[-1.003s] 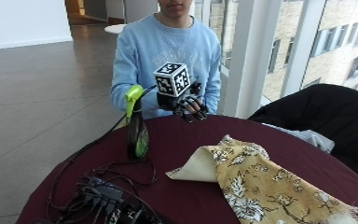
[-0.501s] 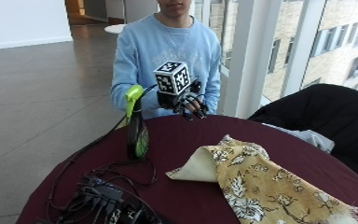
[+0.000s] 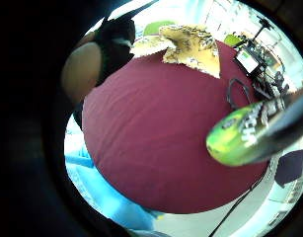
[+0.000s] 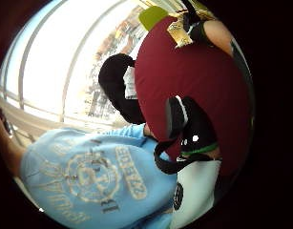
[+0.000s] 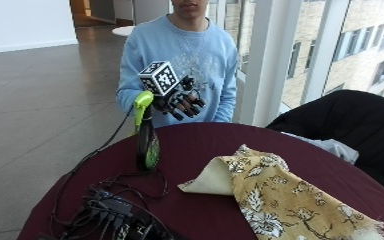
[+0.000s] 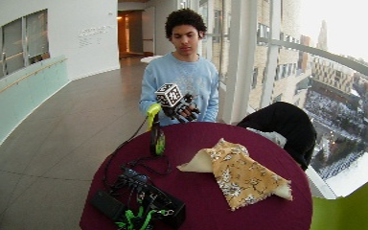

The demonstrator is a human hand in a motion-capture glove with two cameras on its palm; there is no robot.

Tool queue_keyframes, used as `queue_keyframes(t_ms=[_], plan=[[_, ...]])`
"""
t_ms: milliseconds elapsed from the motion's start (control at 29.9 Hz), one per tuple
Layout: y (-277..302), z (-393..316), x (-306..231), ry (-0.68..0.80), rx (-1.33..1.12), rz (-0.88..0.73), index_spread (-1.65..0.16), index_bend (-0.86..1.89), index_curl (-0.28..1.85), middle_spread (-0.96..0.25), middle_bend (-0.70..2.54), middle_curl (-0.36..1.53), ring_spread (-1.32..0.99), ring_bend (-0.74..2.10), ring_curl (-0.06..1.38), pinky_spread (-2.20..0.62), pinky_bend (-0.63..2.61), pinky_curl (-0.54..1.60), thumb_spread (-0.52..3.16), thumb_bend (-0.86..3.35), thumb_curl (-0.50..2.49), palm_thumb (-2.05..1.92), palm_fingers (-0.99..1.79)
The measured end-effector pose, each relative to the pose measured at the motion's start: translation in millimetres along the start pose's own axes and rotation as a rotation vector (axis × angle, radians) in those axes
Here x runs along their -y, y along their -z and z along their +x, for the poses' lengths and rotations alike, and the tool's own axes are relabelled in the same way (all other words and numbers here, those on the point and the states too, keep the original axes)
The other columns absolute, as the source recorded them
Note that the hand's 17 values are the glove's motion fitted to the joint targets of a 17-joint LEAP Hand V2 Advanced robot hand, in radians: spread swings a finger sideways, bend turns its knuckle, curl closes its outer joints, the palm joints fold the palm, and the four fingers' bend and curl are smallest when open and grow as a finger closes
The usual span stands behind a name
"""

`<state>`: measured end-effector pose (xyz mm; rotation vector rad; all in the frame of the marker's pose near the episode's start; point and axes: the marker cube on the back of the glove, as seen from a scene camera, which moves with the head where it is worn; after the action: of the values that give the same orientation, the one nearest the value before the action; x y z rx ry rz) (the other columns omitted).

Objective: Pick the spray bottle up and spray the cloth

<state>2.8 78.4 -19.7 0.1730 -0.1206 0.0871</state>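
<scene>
Round and covered in a dark red cloth, the table (image 5: 198, 150) stands beside tall windows. On it, in the outside view, a spray bottle (image 5: 146, 135) with a green trigger head stands upright near the edge closest to the person. The gloved right hand (image 5: 182, 101) hangs in the air just beside the bottle's head without touching it, its fingers loosely curled and holding nothing. A yellow flowered cloth (image 5: 282, 195) lies crumpled well apart from the bottle. A tangle of black cables (image 5: 109, 212) sits at the near edge.

From the wider outside view, a black coat (image 6: 286, 124) hangs over a chair by the table.

Seen from the little-finger side of the palm, the bottle's green body (image 3: 245, 133) looms close, with the cloth (image 3: 190, 47) across the table.

On the thumb side, the person's blue sweatshirt (image 4: 88, 176) fills much of the picture.
</scene>
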Motion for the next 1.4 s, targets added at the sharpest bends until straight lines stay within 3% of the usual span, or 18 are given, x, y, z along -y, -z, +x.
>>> queue_keyframes(t_ms=[201,434,602,769,1003,1170,1303,1404], plan=[[15.4,1.2,-48.0,-0.071,0.053,0.136,-0.35,0.20,0.33,-0.03,0.25,0.31,0.03,0.19,0.19,0.24,0.19,0.27,1.18,0.23,0.30,0.66,0.67],[36.3,23.1,-68.4,-0.165,0.237,0.382,-0.37,0.09,0.30,-0.04,0.24,0.33,0.01,0.32,0.25,0.23,0.19,0.28,1.20,0.20,0.33,0.68,0.73],[39.4,48.2,-78.7,-0.274,0.472,0.400,-0.37,0.09,0.28,-0.04,0.24,0.35,-0.01,0.37,0.28,0.22,0.21,0.30,1.20,0.17,0.34,0.70,0.74],[33.9,81.6,-60.6,-0.401,0.646,0.590,-0.39,0.08,0.26,-0.04,0.22,0.35,0.01,0.34,0.29,0.22,0.28,0.33,1.19,0.12,0.34,0.68,0.64],[23.2,117.7,-55.1,-0.505,0.636,0.614,-0.39,0.10,0.24,-0.03,0.22,0.37,0.02,0.32,0.29,0.22,0.32,0.35,1.17,0.07,0.34,0.67,0.61],[19.1,143.2,-48.1,-0.387,0.612,0.586,-0.37,0.13,0.24,-0.03,0.19,0.37,0.02,0.32,0.30,0.21,0.34,0.36,1.16,0.04,0.35,0.68,0.61],[22.4,154.9,-23.1,-0.561,0.635,0.681,-0.36,0.11,0.24,-0.03,0.21,0.37,0.03,0.34,0.31,0.20,0.34,0.36,1.16,0.02,0.35,0.69,0.62],[22.3,159.6,-13.6,-0.585,0.640,0.697,-0.35,0.11,0.24,-0.03,0.23,0.38,0.03,0.35,0.31,0.20,0.33,0.35,1.15,0.01,0.35,0.71,0.65]])
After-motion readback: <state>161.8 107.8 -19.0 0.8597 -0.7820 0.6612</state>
